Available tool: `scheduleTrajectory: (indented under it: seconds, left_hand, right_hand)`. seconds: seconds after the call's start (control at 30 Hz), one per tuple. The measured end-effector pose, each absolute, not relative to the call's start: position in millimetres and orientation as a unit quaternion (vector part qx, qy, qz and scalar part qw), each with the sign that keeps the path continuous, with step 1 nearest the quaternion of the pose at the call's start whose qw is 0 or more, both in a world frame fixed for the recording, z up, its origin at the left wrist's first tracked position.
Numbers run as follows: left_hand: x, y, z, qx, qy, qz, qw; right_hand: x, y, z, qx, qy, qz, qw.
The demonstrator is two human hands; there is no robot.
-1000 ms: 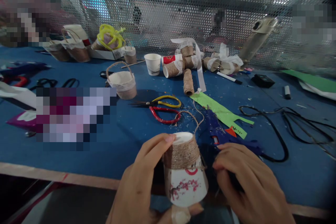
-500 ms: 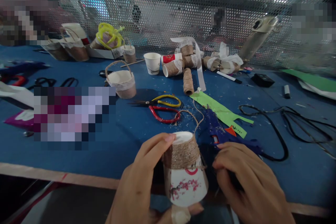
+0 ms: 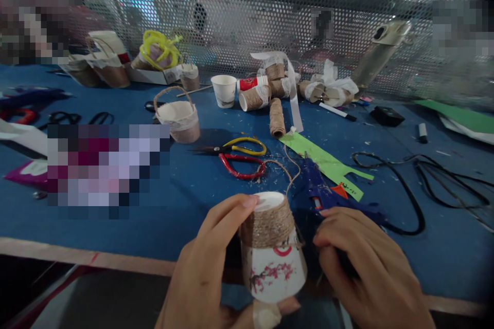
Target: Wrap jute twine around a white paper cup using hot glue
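An upside-down paper cup [image 3: 275, 272] with pink blossom print is in my left hand [image 3: 208, 262], fingers at its base on top and thumb under its rim. Brown twine [image 3: 268, 226] is wound round its upper half. From the twine spool [image 3: 277, 119], a loose strand curves to the cup. My right hand [image 3: 363, 262] is just right of the cup, fingers curled together; what they hold, if anything, is hidden. Just beyond it lies a blue glue gun [image 3: 316, 185]. Scissors [image 3: 231, 157] with a yellow and a red handle lie open past the cup. A bandage wraps my left thumb.
A twine-handled cup basket [image 3: 179, 121] stands left of the scissors. Green paper [image 3: 328, 162] lies beneath the glue gun, whose black cable [image 3: 409, 190] loops right. Wrapped cups [image 3: 254, 97] and a white cup [image 3: 224, 91] are farther back, before a perforated metal screen [image 3: 239, 10].
The view has shifted very slightly. Both hands and the cup hold nearly the same position, with no visible change in grip.
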State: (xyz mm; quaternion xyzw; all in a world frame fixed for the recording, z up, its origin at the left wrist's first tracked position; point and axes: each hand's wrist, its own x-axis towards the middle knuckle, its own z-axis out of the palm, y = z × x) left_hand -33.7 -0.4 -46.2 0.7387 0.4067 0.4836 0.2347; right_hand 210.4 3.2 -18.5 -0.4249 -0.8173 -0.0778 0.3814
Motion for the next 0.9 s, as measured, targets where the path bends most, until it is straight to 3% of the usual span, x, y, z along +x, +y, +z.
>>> scheduleTrajectory:
  seconds: [0.2,0.9]
  left_hand:
    - [-32.1,-1.5,-45.5,0.720,0.413,0.494,0.260]
    - [-32.7,-0.6,-48.9,0.731,0.421,0.508,0.177]
  right_hand:
    - [211.0,2.4,-17.3,-0.424,-0.820,-0.075,0.377]
    - [214.2,1.7,-19.9,-0.415,-0.824,-0.065,0.379]
